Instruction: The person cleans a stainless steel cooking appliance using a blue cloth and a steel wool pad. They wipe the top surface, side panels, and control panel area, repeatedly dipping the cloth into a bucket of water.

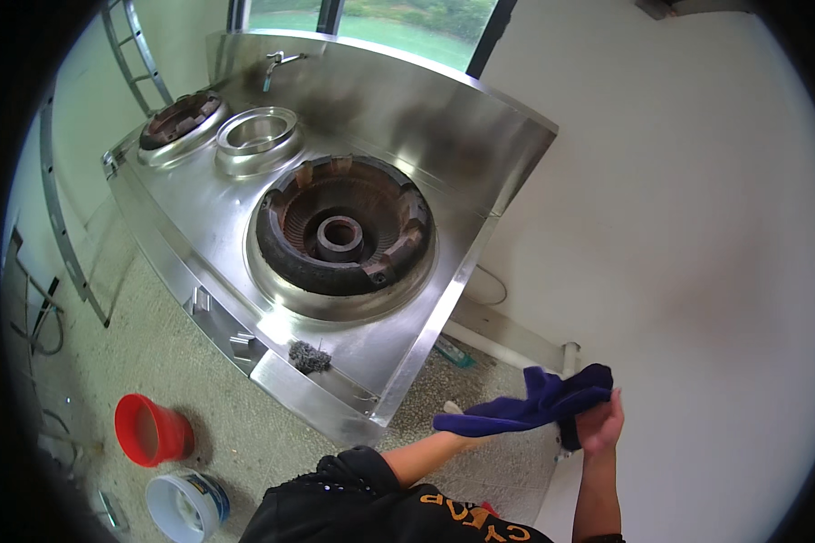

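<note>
A dark blue-purple cloth (543,406) stretches between my two hands, off the right front corner of the steel stove. My right hand (601,424) holds its right end, palm partly showing. Most of my left hand (453,408) is hidden under the cloth's left end; only a bit of finger shows there. On the steel wok range (210,251), a large blackened burner ring (345,285) surrounds a rusty burner bowl. A grey steel-wool scourer (309,357) lies near the front edge.
A smaller burner (180,122), a round steel pot well (257,132) and a tap (275,66) are at the far side. A red bucket (170,434) and a white bucket (176,509) stand on the floor. Ladders (58,210) lean at left; a white pipe (489,346) runs at right.
</note>
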A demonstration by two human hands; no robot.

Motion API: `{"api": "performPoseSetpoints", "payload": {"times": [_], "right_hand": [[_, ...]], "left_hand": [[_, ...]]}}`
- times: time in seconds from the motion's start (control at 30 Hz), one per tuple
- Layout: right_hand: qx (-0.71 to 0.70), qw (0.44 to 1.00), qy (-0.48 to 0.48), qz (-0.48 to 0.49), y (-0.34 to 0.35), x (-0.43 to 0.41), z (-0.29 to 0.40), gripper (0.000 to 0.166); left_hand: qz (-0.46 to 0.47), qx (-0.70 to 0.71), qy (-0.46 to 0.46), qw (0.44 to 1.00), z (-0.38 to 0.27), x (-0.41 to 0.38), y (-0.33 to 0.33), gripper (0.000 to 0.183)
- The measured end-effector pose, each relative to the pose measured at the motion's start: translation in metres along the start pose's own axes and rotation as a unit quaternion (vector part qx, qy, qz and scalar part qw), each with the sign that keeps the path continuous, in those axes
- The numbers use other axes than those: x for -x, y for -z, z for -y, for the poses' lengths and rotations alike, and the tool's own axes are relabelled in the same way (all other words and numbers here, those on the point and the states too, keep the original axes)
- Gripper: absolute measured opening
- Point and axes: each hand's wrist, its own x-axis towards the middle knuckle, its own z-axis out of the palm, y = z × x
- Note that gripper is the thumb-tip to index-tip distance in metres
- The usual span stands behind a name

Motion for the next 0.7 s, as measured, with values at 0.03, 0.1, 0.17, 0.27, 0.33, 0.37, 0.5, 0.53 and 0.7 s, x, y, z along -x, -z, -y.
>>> {"api": "performPoseSetpoints", "payload": {"times": [0.03,0.1,0.17,0.27,0.33,0.37,0.5,0.53,0.7], "right_hand": [[-0.018,0.999,-0.009,0.039,-0.014,-0.021,0.002,0.044],[-0.011,1.0,0.008,0.022,0.007,-0.069,0.007,0.047],[0.018,1.0,-0.002,0.019,0.009,-0.104,0.015,0.05],[0.141,0.988,0.035,0.047,0.0,-0.146,0.014,0.036],[0.215,0.968,0.09,0.093,-0.015,-0.172,0.014,0.024],[0.251,0.952,0.133,0.11,-0.019,-0.183,0.011,0.023],[0.32,0.929,0.129,0.136,-0.017,-0.23,0.02,0.023],[0.346,0.917,0.142,0.136,-0.014,-0.242,0.023,0.022],[0.365,0.918,0.132,0.081,-0.003,-0.311,0.036,0.021]], "left_hand": [[0.027,-0.03,0.01,0.999,0.047,0.003,-0.018,0.033],[0.136,-0.059,0.024,0.989,0.095,-0.017,-0.03,0.028],[0.29,-0.066,0.047,0.954,0.094,-0.045,-0.02,0.027],[0.053,0.242,0.065,0.967,0.084,-0.102,-0.001,0.022],[-0.1,0.185,0.016,0.978,0.082,-0.146,0.005,0.029],[-0.146,0.185,0.01,0.972,0.082,-0.17,0.008,0.035],[-0.226,0.243,-0.056,0.942,0.08,-0.243,0.022,0.041],[-0.208,0.281,-0.05,0.936,0.075,-0.254,0.032,0.041],[-0.242,0.344,0.053,0.906,0.081,-0.292,0.072,0.026]]}}
